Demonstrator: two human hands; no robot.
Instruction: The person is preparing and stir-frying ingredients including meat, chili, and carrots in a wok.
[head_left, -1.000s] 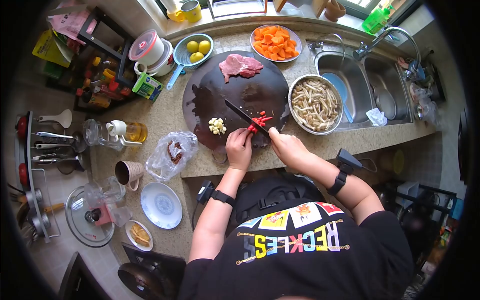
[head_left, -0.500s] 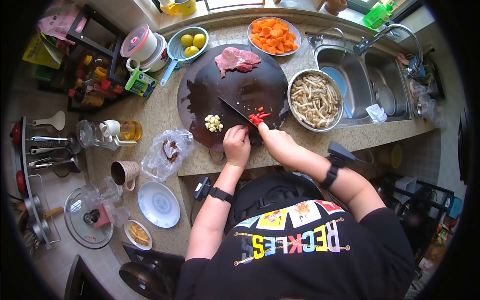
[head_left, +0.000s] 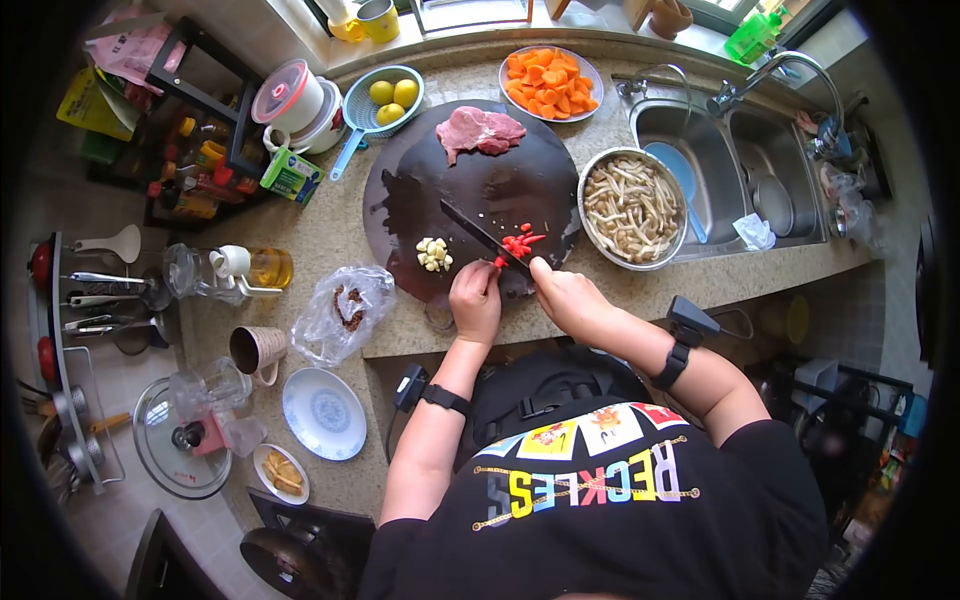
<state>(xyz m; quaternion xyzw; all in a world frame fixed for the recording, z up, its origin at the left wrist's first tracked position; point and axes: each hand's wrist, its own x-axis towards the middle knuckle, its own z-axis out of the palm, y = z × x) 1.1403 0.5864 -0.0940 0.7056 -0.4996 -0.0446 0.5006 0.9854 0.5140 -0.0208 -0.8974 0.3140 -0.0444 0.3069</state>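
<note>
On the round dark cutting board (head_left: 410,180), my right hand (head_left: 572,302) is closed around the handle of a knife (head_left: 478,232), whose dark blade points up and left across the board. My left hand (head_left: 475,304) rests at the board's near edge, its fingers pinching a red chili (head_left: 500,262) just on the near side of the blade. Cut red chili pieces (head_left: 522,242) lie against the blade's far side. Left of the knife is a small heap of peeled garlic cloves (head_left: 434,254). A slab of raw meat (head_left: 480,133) sits at the board's far side.
A bowl of mushrooms (head_left: 633,208) stands right of the board, before the double sink (head_left: 705,130). Behind are a plate of sliced carrots (head_left: 549,84) and a blue colander (head_left: 362,105) with yellow-green fruit. A plastic bag (head_left: 342,316), mug (head_left: 258,352) and plate (head_left: 323,414) stand left.
The view has shifted slightly. My right hand and the knife have moved a little right and toward me, and the chili tip at my left fingers now shows.
</note>
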